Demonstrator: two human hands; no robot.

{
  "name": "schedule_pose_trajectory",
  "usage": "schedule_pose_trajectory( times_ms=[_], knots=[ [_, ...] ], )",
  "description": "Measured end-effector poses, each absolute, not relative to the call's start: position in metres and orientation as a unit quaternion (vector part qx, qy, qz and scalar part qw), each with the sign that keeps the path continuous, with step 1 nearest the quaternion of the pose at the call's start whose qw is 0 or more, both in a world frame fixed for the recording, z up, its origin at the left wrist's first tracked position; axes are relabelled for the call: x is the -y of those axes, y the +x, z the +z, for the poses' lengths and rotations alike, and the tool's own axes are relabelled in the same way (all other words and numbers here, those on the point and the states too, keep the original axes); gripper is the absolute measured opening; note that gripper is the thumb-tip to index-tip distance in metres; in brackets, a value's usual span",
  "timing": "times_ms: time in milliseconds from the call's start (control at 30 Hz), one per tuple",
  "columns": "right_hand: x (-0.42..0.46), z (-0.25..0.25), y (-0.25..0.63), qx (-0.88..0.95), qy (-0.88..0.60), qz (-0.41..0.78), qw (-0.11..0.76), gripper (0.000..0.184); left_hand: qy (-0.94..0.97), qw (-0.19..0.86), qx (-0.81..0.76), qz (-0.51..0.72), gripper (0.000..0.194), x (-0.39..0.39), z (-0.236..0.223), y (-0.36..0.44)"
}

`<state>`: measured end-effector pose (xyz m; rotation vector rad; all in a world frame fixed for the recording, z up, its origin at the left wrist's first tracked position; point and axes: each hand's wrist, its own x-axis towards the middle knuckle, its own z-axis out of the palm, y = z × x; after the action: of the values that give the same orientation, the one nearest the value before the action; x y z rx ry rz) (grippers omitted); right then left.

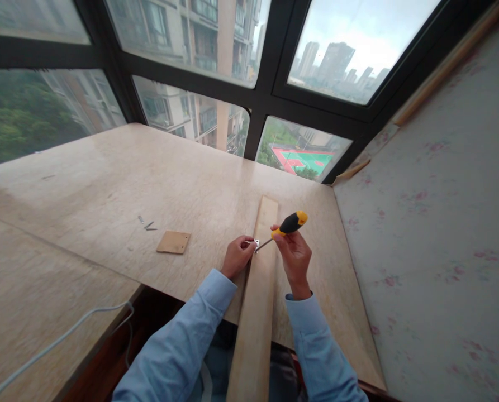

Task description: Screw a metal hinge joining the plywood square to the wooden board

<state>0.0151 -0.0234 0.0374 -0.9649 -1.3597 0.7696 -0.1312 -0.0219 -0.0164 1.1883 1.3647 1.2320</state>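
Note:
A long pale wooden board (257,301) runs away from me over the front edge of the stone-patterned top. My left hand (238,255) is at the board's left edge, its thumb and fingers pinching a small metal hinge (257,243). In my right hand (294,254) is a yellow and black screwdriver (291,224), gripped near the bottom of its handle. Its shaft slants down to the left, and the tip meets the lower part of the hinge. Whether a screw sits under the tip is too small to tell.
Left of the board lie a small square wooden piece (174,242) with two holes and several small metal screws (150,226). A white cable (65,338) crosses the lower left. Dark-framed windows (266,100) stand behind, and a flowered wall (425,240) borders the right.

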Motion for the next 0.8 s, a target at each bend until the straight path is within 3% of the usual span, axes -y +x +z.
schedule_pose_trajectory(
  times_ms=[133,300,533,733,800],
  knots=[
    [0.027,0.044,0.01,0.615,-0.387,0.341,0.596,0.034,0.482,0.455,-0.557,0.5,0.028,0.022,-0.016,-0.131],
    [0.017,0.032,0.013,0.566,-0.396,0.313,0.652,0.042,0.486,0.452,-0.558,0.499,0.028,0.022,-0.017,-0.131],
    [0.026,0.044,0.01,0.582,-0.373,0.362,0.625,0.031,0.491,0.447,-0.562,0.494,0.029,0.021,-0.019,-0.131],
    [0.022,0.037,0.013,0.61,-0.367,0.335,0.617,0.054,0.486,0.45,-0.562,0.496,0.029,0.02,-0.02,-0.131],
    [0.017,0.03,0.016,0.584,-0.394,0.309,0.638,0.053,0.482,0.453,-0.56,0.498,0.028,0.02,-0.02,-0.131]
  ],
)
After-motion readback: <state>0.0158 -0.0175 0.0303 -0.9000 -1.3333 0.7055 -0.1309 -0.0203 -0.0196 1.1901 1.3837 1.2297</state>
